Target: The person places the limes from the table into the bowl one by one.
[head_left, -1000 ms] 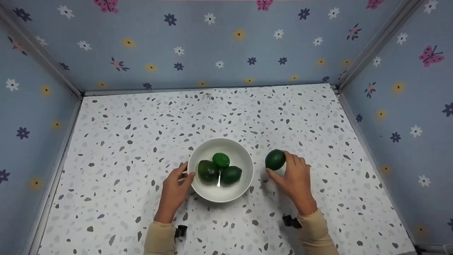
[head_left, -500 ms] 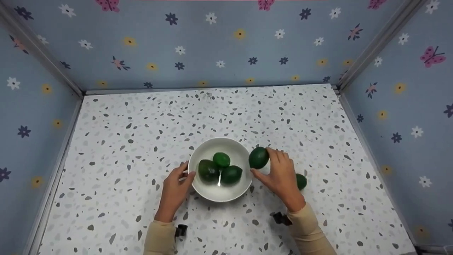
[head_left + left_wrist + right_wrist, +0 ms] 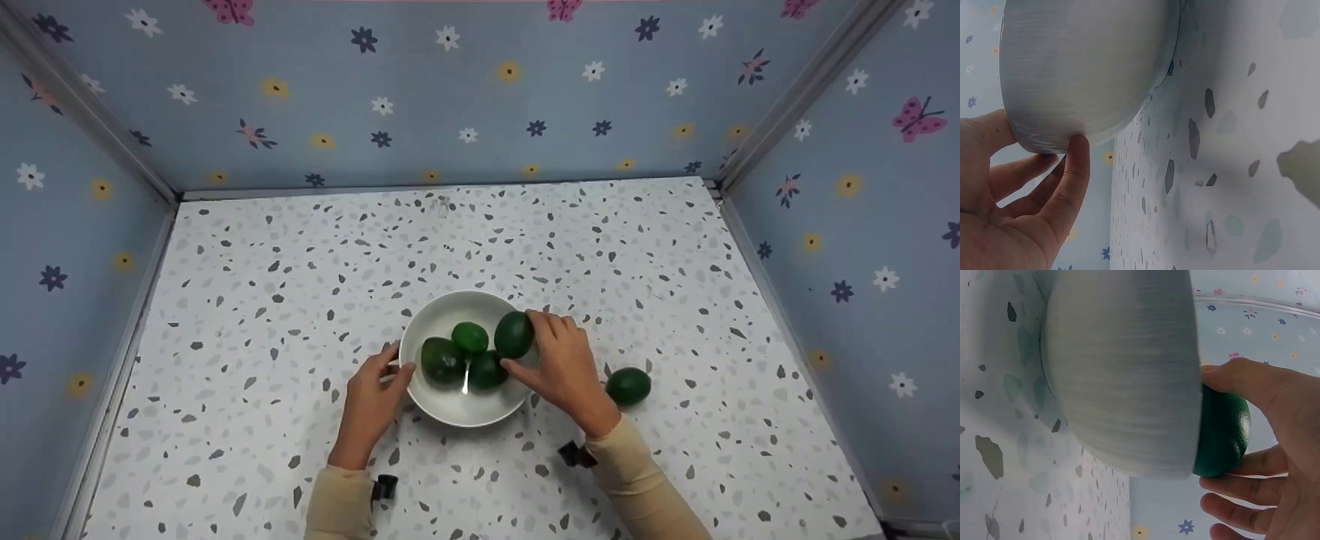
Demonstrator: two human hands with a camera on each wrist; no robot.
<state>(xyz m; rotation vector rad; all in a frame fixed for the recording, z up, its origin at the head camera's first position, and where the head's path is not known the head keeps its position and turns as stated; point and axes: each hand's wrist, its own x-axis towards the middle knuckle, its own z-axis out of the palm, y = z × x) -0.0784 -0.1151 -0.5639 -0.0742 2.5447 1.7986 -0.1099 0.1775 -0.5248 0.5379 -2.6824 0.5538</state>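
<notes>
A white bowl (image 3: 461,412) stands on the speckled table. My left hand (image 3: 374,395) holds its left side, thumb at the rim and fingers against the outer wall (image 3: 1089,73). Inside lie a brownish-green avocado-like fruit (image 3: 441,361), a small bright green lime (image 3: 470,337) and a dark green oval fruit (image 3: 486,373), partly hidden by my right thumb. My right hand (image 3: 561,367) pinches another dark green oval fruit (image 3: 514,335) between thumb and fingers, over the bowl's right rim. In the right wrist view, the bowl wall hides part of this held fruit (image 3: 1224,433).
One more dark green oval fruit (image 3: 628,387) lies on the table (image 3: 300,285), to the right of my right wrist. Blue flowered panels (image 3: 480,90) enclose the table at the back and both sides. Each wrist wears a small black camera mount.
My right hand has carried its fruit leftward, from beside the bowl to over the rim. The fruit on the table has come into view from behind that hand. My left hand stays put.
</notes>
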